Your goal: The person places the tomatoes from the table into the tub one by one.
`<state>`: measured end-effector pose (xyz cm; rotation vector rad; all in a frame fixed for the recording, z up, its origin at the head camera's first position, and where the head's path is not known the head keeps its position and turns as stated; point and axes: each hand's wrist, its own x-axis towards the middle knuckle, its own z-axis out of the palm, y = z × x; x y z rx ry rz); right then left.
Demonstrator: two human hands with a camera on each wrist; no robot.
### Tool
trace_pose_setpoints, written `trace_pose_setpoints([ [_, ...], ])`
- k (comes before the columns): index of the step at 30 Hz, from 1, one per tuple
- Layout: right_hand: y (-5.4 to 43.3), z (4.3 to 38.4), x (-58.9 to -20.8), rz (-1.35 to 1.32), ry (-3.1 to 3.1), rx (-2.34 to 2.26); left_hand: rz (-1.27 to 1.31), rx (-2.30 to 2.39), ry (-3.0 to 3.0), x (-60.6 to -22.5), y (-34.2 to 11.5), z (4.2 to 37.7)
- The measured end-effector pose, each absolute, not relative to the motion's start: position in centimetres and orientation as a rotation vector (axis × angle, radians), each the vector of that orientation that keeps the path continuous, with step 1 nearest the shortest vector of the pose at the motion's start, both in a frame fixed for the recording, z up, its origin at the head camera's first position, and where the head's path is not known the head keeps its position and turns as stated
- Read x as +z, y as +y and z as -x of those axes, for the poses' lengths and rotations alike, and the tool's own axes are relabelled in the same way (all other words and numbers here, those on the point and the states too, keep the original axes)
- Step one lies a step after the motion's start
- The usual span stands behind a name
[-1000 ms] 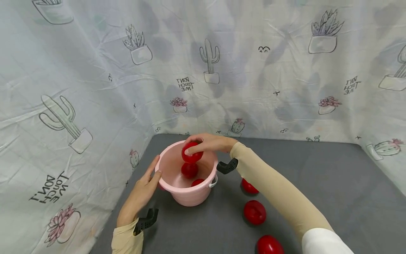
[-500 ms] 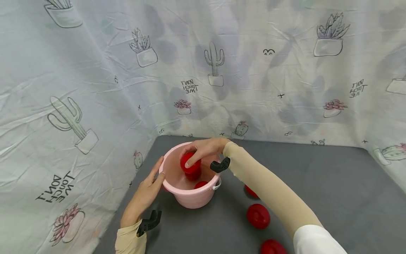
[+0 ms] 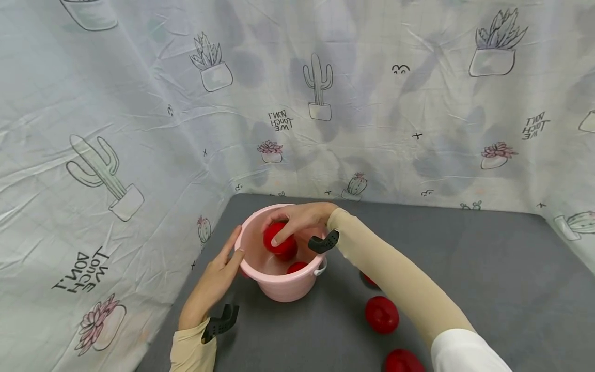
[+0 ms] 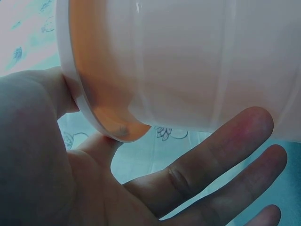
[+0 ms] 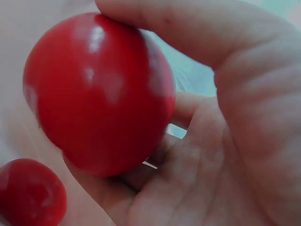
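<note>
So there's a pink bucket (image 3: 285,292) standing upright on the dark grey worktop (image 3: 446,258), over toward the far-left corner, and the right hand (image 3: 307,214) is down in its mouth with a solid grip on a shiny red tomato (image 5: 99,94), thumb on one side and curled fingers on the other. That one's inside the bucket but hasn't been let go. Under it there's a lower tomato (image 3: 289,253), mostly covered, and I honestly can't tell if the two touch. A third tomato (image 3: 296,267) sits by the inner wall on the side facing the near edge. The left hand (image 3: 214,281) isn't clenched at all: thumb and forefinger rest on the rim on the left-edge side, other fingers pretty straight along the outside, so I'd call that steadying. Right of the bucket, three more are out on the worktop, running toward the near edge: a half-hidden tomato (image 3: 368,279) by the forearm, a middle tomato (image 3: 381,314), and a cut-off tomato (image 3: 403,361) at the bottom of the view. My read is the step in hand is placing this one, and the next move calls for easing the fingers off gently so it doesn't knock the others.
</note>
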<state>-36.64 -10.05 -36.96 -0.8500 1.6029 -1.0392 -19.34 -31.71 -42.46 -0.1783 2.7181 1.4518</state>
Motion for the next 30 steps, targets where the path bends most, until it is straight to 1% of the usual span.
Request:
trace_pose_setpoints([
  [6, -10.0, 36.9, -36.9, 0.942, 1.645, -1.023, 0.192, 1.44, 2.717, -42.3, -31.7, 19.3],
  [13, -10.0, 36.9, -37.1, 0.969, 1.597, -1.093, 0.197, 1.442, 2.709, -42.2, -31.6, 19.3],
  [19, -9.2, 37.1, -37.1, 1.058, 1.572, -1.453, 0.205, 1.398, 2.734, -42.3, -31.5, 19.3],
  [22, -8.2, 37.2, -36.6, 1.047, 1.521, -1.631, 0.196, 1.4, 2.741, -42.3, -31.4, 19.3],
  [30, -3.7, 37.5, -34.4, 1.036, 1.516, -1.891, 0.19, 1.425, 2.74, -42.3, -31.5, 19.2],
])
